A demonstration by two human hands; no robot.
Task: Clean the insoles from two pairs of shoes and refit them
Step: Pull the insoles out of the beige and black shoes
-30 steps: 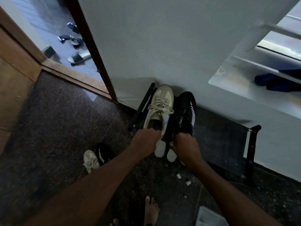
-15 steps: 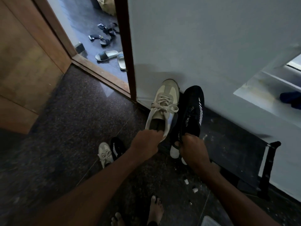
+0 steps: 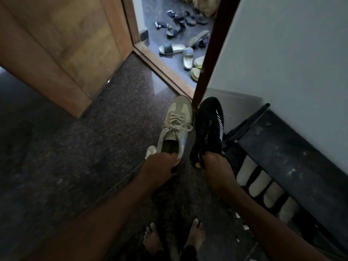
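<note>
My left hand [image 3: 160, 166] grips a beige lace-up sneaker [image 3: 175, 125] by its heel. Its toe points away from me, and a dark insole shows in its opening. My right hand [image 3: 216, 166] grips a black knit sneaker [image 3: 209, 125] with white side stripes, also by the heel. Both shoes hang side by side above the dark speckled floor, just left of the black shoe rack [image 3: 282, 147]. Part of another pale shoe [image 3: 150, 150] peeks out beyond my left hand. Several pale oblong pieces [image 3: 259, 181], perhaps insoles, lie under the rack's top shelf.
A wooden door [image 3: 62, 44] stands open at the left. Beyond the threshold [image 3: 162, 70] several sandals [image 3: 178, 48] are scattered on the floor. A pale wall [image 3: 282, 53] runs behind the rack. My bare feet [image 3: 175, 238] are at the bottom of the view.
Both hands have lifted the sneakers off the rack's top shelf and carried them left over the floor. The view has swung left toward the doorway.
</note>
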